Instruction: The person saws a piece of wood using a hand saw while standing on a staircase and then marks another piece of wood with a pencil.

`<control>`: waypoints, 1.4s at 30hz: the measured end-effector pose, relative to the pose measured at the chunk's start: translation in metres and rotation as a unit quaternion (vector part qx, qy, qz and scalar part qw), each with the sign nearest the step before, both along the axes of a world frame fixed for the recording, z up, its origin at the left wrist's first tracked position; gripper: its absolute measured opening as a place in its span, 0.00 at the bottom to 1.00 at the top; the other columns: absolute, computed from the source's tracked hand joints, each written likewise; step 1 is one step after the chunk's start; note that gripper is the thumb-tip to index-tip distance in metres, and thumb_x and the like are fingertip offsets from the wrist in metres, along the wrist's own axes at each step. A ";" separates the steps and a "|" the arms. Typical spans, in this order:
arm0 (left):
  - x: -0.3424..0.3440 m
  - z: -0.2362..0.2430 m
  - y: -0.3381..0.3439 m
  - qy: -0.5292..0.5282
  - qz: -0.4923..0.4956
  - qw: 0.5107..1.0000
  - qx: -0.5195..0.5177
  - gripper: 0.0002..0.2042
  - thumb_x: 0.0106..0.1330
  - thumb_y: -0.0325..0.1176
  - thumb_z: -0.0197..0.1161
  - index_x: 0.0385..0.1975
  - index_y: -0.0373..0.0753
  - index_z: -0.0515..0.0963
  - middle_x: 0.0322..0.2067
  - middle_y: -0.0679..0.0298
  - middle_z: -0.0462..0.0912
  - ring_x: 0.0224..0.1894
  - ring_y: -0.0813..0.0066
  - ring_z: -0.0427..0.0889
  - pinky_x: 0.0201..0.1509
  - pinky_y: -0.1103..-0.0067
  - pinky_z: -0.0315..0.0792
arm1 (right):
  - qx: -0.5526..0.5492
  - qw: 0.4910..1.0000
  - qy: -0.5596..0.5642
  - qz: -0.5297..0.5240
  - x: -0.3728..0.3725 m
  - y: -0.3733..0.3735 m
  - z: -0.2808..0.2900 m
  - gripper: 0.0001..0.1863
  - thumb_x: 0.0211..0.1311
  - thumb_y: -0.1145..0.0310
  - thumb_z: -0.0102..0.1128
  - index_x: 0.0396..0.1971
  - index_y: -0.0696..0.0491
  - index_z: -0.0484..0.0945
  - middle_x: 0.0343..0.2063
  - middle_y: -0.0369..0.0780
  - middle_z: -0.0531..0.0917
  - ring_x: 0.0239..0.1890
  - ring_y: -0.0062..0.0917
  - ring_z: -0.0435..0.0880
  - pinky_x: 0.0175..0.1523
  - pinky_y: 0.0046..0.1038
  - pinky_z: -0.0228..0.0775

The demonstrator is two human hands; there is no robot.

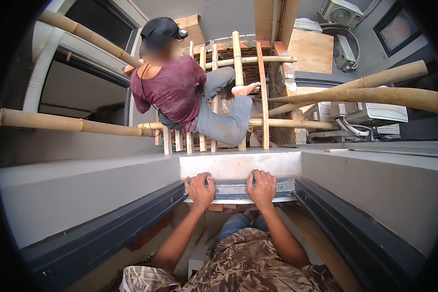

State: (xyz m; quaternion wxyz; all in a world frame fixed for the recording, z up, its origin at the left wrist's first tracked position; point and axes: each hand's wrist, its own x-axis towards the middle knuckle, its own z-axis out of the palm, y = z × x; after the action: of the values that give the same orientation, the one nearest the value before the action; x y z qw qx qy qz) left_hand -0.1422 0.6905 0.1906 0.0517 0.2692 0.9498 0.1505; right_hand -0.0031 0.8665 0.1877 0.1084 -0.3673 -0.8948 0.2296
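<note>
My left hand [200,189] bears on the bottom rail of a window frame [233,187], its fingers curled over the rail's outer edge. At the right end of the same rail, my right hand [262,187] grips in the same way, fingers bent and thumb turned inward. Between the hands the grey metal track shows bare grooves. Just beyond the fingertips lies a pale, dusty sill slab [241,165]. My forearms come up from the lower edge, the left one from a camouflage-patterned sleeve. What the fingertips press against is partly hidden.
Outside the opening, a co-worker [173,92] in a maroon shirt and cap sits on a platform of wooden slats [265,97] and bamboo poles [78,121]. More bamboo poles [394,97] reach in from the right. Air-conditioner units [340,13] and a plywood sheet [310,51] stand beyond. Dark frame sides [107,221] flank me.
</note>
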 end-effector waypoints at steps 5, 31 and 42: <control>0.003 -0.008 -0.004 0.056 -0.008 0.998 0.029 0.11 0.64 0.37 0.57 0.41 0.43 0.81 0.40 0.59 0.82 0.48 0.59 0.79 0.65 0.61 0.59 | 0.026 1.000 0.013 0.004 0.004 -0.003 -0.004 0.09 0.56 0.63 0.60 0.33 0.51 0.80 0.29 0.42 0.81 0.37 0.37 0.80 0.46 0.41 0.66; 0.001 -0.006 0.001 0.039 0.024 0.998 0.036 0.13 0.62 0.38 0.59 0.45 0.43 0.80 0.44 0.61 0.82 0.51 0.61 0.78 0.68 0.60 0.56 | 0.048 0.992 0.117 -0.005 0.002 -0.003 -0.002 0.05 0.57 0.68 0.63 0.30 0.53 0.82 0.24 0.40 0.80 0.31 0.36 0.79 0.38 0.38 0.67; -0.007 0.009 0.009 -0.006 -0.001 1.000 0.002 0.13 0.62 0.38 0.59 0.44 0.43 0.80 0.44 0.63 0.82 0.52 0.63 0.77 0.69 0.58 0.54 | 0.028 0.998 0.047 -0.011 -0.007 0.002 0.006 0.05 0.55 0.67 0.64 0.30 0.51 0.81 0.26 0.38 0.79 0.33 0.35 0.78 0.41 0.38 0.67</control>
State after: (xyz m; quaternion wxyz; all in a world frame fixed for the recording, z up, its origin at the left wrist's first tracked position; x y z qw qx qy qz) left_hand -0.1494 0.6994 0.1999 0.0574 0.2694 0.9488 0.1544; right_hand -0.0103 0.8686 0.1937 0.1636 -0.3627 -0.8906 0.2203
